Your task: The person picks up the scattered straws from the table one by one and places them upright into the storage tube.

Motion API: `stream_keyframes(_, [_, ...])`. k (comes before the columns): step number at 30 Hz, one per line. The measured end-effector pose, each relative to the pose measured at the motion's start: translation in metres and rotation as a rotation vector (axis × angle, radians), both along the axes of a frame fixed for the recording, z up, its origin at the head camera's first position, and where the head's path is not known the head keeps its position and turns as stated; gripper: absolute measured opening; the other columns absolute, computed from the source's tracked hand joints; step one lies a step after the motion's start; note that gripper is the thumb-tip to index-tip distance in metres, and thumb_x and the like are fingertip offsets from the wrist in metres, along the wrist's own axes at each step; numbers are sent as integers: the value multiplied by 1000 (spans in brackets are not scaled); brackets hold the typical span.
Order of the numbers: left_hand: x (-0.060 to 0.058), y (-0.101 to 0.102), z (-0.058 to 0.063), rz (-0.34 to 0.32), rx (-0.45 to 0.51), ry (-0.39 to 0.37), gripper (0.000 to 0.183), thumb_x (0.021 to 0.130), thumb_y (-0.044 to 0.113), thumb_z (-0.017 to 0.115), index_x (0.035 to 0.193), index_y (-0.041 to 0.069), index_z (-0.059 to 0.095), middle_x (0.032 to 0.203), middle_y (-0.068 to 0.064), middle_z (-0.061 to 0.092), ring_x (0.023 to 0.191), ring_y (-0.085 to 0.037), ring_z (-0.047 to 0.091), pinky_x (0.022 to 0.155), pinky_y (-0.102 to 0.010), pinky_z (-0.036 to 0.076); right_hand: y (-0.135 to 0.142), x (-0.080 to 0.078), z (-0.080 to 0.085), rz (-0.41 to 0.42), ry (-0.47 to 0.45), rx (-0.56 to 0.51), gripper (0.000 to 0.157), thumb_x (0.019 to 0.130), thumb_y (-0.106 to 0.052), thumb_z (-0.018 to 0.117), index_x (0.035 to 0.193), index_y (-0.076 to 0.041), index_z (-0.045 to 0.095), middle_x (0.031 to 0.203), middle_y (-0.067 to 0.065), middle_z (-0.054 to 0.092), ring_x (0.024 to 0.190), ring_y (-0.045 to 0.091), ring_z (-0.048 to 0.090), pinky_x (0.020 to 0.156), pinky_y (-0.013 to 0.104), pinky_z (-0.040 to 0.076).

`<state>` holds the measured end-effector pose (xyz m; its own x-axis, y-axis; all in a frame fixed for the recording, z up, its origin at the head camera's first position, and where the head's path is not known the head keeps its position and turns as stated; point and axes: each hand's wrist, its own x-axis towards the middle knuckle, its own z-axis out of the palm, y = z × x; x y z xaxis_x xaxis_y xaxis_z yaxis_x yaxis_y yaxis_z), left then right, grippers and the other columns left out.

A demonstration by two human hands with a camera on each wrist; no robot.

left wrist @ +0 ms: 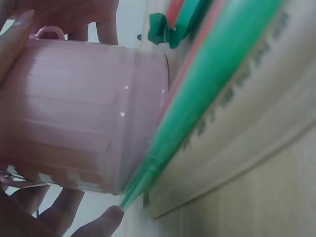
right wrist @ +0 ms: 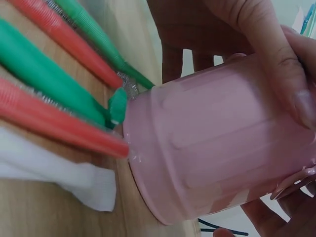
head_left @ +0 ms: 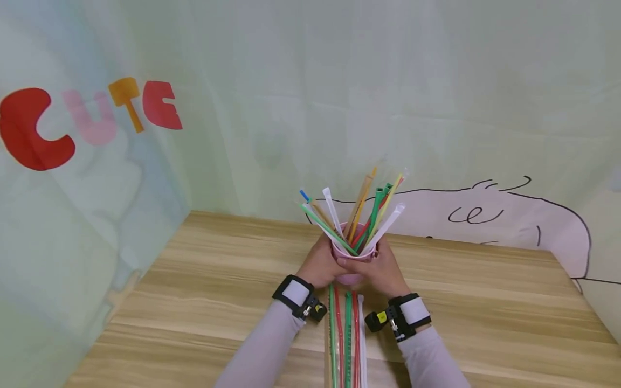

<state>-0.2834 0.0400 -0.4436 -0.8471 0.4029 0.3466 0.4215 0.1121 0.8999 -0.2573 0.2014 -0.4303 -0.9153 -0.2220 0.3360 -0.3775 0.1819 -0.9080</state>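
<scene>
A small pink pail (head_left: 350, 279) stands on the wooden table, with little loop handles at its sides. It holds several wrapped straws (head_left: 377, 210) in green, white, yellow, brown, red and blue, fanning out above the rim. My left hand (head_left: 319, 265) grips the pail's left side, and my right hand (head_left: 386, 270) grips its right side, its thumb across the front. In the right wrist view the pail (right wrist: 222, 138) has a ribbed wall and its base is right at the table. Close in front of it lies a row of straws (head_left: 348, 337).
The row on the table includes a white straw (head_left: 362, 339), red ones and green ones, running toward the near edge between my forearms. Wooden tabletop (head_left: 218, 291) extends to both sides. Behind it hangs a printed cloth backdrop (head_left: 388, 108) with cartoon drawings and coloured letters.
</scene>
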Motion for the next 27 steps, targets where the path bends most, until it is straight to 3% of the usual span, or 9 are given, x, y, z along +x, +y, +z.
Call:
stream_keyframes(8, [-16, 0, -25, 48, -59, -9, 93, 69, 23, 88, 146, 22, 36, 145, 2, 42, 125, -5, 39, 110, -36, 32, 0, -4, -9, -14, -8, 14, 78, 74, -16, 84, 139, -9, 41, 131, 14, 53, 119, 26, 47, 105, 56, 33])
stream_keyframes(14, [-18, -2, -24, 76, -85, 62, 97, 66, 27, 90, 144, 22, 33, 146, 0, 34, 127, -7, 35, 111, -40, 31, 3, -17, -25, -45, -4, 40, 79, 73, -26, 86, 138, -20, 42, 130, 2, 54, 118, 18, 47, 106, 53, 33])
stream_keyframes(17, [-11, -6, -19, 148, -190, 80, 99, 65, 36, 89, 145, 21, 32, 145, -3, 32, 126, -11, 34, 109, -43, 34, 4, -18, -29, -45, -6, 33, 80, 72, -27, 86, 138, -22, 41, 129, 1, 54, 117, 17, 47, 106, 52, 33])
stream_keyframes(20, [3, -14, -14, 252, -348, 48, 103, 69, 42, 84, 148, 12, 27, 143, -13, 33, 123, -19, 38, 104, -47, 41, 2, -9, -17, -36, -25, 33, 80, 74, -21, 85, 140, -16, 40, 131, 7, 54, 119, 21, 48, 106, 53, 34])
stream_keyframes(24, [25, -27, -10, 334, -513, 12, 85, 78, 38, 75, 141, -2, 32, 124, -19, 48, 105, -26, 51, 88, -45, 51, 1, 0, -4, -32, -40, 51, 78, 76, -14, 82, 140, -7, 39, 132, 17, 54, 120, 27, 47, 105, 58, 34])
stream_keyframes(27, [41, -35, -12, 337, -580, 5, 63, 81, 31, 70, 129, -1, 44, 104, -12, 56, 84, -21, 56, 69, -39, 53, 5, -8, -14, -41, -37, 61, 78, 75, -18, 84, 140, -12, 41, 132, 11, 55, 120, 22, 47, 105, 58, 34])
